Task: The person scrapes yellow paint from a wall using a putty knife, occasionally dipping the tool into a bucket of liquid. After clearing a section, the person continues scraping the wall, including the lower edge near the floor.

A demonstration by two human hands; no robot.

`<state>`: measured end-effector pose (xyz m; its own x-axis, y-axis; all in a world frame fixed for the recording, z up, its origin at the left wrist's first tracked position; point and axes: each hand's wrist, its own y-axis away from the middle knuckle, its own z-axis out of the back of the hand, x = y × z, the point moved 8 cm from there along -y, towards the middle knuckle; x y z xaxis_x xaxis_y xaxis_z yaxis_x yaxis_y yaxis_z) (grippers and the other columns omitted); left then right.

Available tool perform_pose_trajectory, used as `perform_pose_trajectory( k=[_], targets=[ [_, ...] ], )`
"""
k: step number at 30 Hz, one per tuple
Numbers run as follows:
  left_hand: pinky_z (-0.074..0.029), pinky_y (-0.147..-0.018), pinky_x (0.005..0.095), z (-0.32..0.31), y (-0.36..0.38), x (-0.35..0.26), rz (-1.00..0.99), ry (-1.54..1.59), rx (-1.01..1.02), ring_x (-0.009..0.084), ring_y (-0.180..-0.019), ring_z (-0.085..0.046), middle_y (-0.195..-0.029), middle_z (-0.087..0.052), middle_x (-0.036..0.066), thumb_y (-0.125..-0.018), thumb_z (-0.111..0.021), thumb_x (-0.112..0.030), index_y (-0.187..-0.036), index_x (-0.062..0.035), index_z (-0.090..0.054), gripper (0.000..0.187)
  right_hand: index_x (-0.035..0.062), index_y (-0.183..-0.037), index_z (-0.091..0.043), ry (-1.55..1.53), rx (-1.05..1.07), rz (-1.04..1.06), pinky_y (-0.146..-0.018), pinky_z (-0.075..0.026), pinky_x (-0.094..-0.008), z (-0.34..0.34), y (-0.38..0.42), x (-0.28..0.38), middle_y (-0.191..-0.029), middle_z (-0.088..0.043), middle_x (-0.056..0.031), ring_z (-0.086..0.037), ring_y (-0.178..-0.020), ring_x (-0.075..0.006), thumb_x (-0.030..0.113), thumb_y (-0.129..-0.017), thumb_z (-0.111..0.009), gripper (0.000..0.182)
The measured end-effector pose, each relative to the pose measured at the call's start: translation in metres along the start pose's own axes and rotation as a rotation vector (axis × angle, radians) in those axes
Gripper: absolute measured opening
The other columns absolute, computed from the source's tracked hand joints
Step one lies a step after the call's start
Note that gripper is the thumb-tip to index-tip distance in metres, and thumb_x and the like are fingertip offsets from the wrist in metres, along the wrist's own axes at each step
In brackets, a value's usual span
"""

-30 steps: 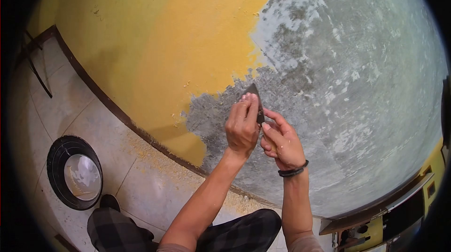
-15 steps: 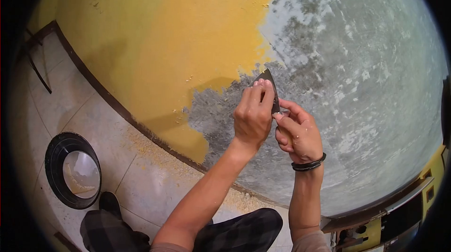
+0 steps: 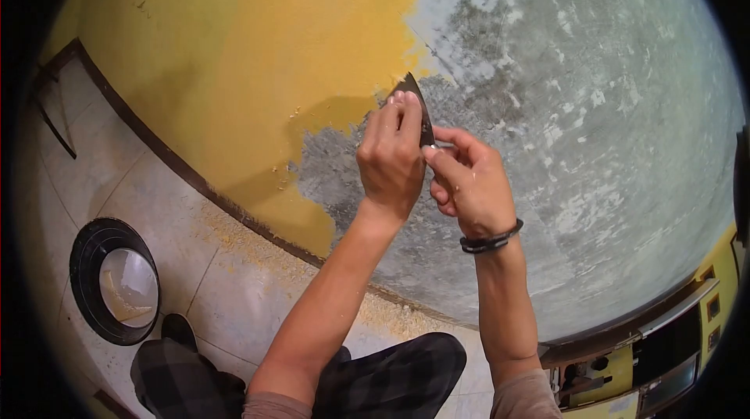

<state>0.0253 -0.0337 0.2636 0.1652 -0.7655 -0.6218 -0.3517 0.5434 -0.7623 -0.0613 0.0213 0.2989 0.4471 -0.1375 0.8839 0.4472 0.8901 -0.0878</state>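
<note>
Both hands met on one tool against the wall. The left hand point(image 3: 388, 159) was curled shut over the back of the scraper point(image 3: 415, 103), fingers folded down on the blade's upper part; the right hand point(image 3: 469, 184) was closed lower down, seemingly around the handle, which its palm hid, with fingertips pinching just under the blade. The dark blade stuck out above the left knuckles, its long axis running up and slightly left from the grip, tip lying at the ragged edge of the yellow paint point(image 3: 258, 51). That paint edge lay up and to the left of the grip; the bare grey plaster point(image 3: 578, 91) spread to the right and below it. The left hand sat nearer the blade tip, the right farther back along the tool. A black band point(image 3: 491, 241) circled the right wrist. Below the grip and well apart from it, yellow flakes point(image 3: 258, 251) lay strewn on the tiled floor point(image 3: 148, 184) along the dark skirting point(image 3: 195, 184). Farther down-left stood a black-rimmed round container point(image 3: 114, 280). The person's checked trousers point(image 3: 391, 380) showed directly beneath the forearms. No brand, label or legible writing was visible anywhere.
</note>
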Motion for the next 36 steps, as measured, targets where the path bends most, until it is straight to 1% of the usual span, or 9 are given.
perform_pose_trajectory(
  k=[3,5,8,18,20,24,27,33,36],
  targets=[
    [-0.053,-0.066,0.0326,-0.001,0.008,-0.007,-0.057,0.034,-0.037,0.0285,-0.078,-0.061,-0.088,-0.059,0.016,-0.075,-0.057,-0.001,-0.101,0.0065,-0.057,0.027,-0.0039,-0.109,-0.056,0.21,-0.067,0.103,-0.04,-0.041,-0.0254,0.01,0.016,-0.004,-0.077,-0.059,-0.0093,-0.058,-0.051,-0.0146,0.01,-0.084,-0.06,0.029],
    [-0.054,-0.066,0.0311,-0.004,0.011,-0.009,-0.061,0.046,-0.027,0.0266,-0.078,-0.061,-0.088,-0.06,0.016,-0.073,-0.059,0.001,-0.099,0.0066,-0.058,0.026,-0.0029,-0.109,-0.056,0.688,-0.183,0.355,-0.055,-0.049,-0.0354,0.013,0.029,0.005,-0.086,-0.064,-0.0204,-0.065,-0.066,-0.0322,0.01,-0.082,-0.058,0.03],
    [-0.054,-0.066,0.0303,-0.002,0.01,-0.005,-0.044,0.08,-0.015,0.0258,-0.076,-0.062,-0.087,-0.06,0.015,-0.072,-0.06,0.001,-0.098,0.0065,-0.059,0.026,-0.0016,-0.109,-0.056,0.814,-0.244,0.466,-0.068,-0.049,-0.0418,-0.008,0.043,0.029,-0.089,-0.062,-0.0254,-0.062,-0.081,-0.0415,0.01,-0.08,-0.056,0.031],
    [-0.052,-0.062,0.0332,-0.008,0.012,-0.01,-0.146,-0.13,-0.092,0.0269,-0.068,-0.06,-0.08,-0.059,0.015,-0.072,-0.06,-0.004,-0.096,0.0045,-0.06,0.025,0.0027,-0.103,-0.06,0.762,-0.332,0.48,-0.063,-0.049,-0.0432,0.005,0.018,0.024,-0.078,-0.063,-0.0223,-0.061,-0.073,-0.0407,0.01,-0.08,-0.056,0.024],
    [-0.05,-0.059,0.035,0.002,-0.004,0.007,-0.114,-0.155,-0.061,0.0288,-0.067,-0.059,-0.079,-0.059,0.015,-0.075,-0.059,-0.007,-0.095,0.0031,-0.059,0.022,0.0031,-0.104,-0.061,0.572,-0.326,0.733,-0.061,-0.049,-0.044,-0.014,0.007,0.015,-0.076,-0.063,-0.0206,-0.061,-0.07,-0.0401,0.011,-0.08,-0.056,0.025],
    [-0.05,-0.057,0.0351,0.002,0.001,-0.003,-0.09,-0.044,0.075,0.0289,-0.068,-0.058,-0.078,-0.059,0.014,-0.076,-0.059,-0.006,-0.094,0.002,-0.059,0.02,0.0041,-0.106,-0.062,0.8,-0.328,0.589,-0.058,-0.049,-0.0455,-0.018,0.027,0.026,-0.072,-0.062,-0.0231,-0.062,-0.065,-0.0379,0.012,-0.08,-0.056,0.028],
    [-0.048,-0.056,0.0336,-0.006,0.012,-0.005,-0.142,-0.028,-0.115,0.026,-0.066,-0.059,-0.073,-0.058,0.01,-0.075,-0.062,-0.003,-0.091,-0.0041,-0.063,0.016,0.0039,-0.106,-0.062,0.835,-0.37,0.521,-0.057,-0.048,-0.0456,-0.007,0.027,0.023,-0.067,-0.061,-0.0229,-0.061,-0.062,-0.0373,0.012,-0.079,-0.057,0.029],
    [-0.05,-0.06,0.0351,0.005,0.003,0.006,-0.031,-0.008,-0.048,0.0282,-0.071,-0.06,-0.082,-0.059,0.015,-0.076,-0.058,-0.007,-0.097,0.0024,-0.06,0.024,0.0032,-0.103,-0.063,0.865,-0.412,0.594,-0.055,-0.049,-0.0433,-0.021,0.022,0.019,-0.068,-0.062,-0.0205,-0.061,-0.059,-0.0358,0.011,-0.078,-0.058,0.028],
    [-0.052,-0.064,0.0325,-0.011,0.017,-0.013,-0.13,-0.027,-0.057,0.0271,-0.073,-0.061,-0.085,-0.061,0.016,-0.073,-0.058,-0.005,-0.097,0.0051,-0.06,0.027,0.0042,-0.102,-0.064,0.887,-0.462,0.613,-0.056,-0.05,-0.0415,0.0,0.042,0.031,-0.074,-0.064,-0.0191,-0.063,-0.062,-0.0349,0.01,-0.078,-0.058,0.026]
  ],
)
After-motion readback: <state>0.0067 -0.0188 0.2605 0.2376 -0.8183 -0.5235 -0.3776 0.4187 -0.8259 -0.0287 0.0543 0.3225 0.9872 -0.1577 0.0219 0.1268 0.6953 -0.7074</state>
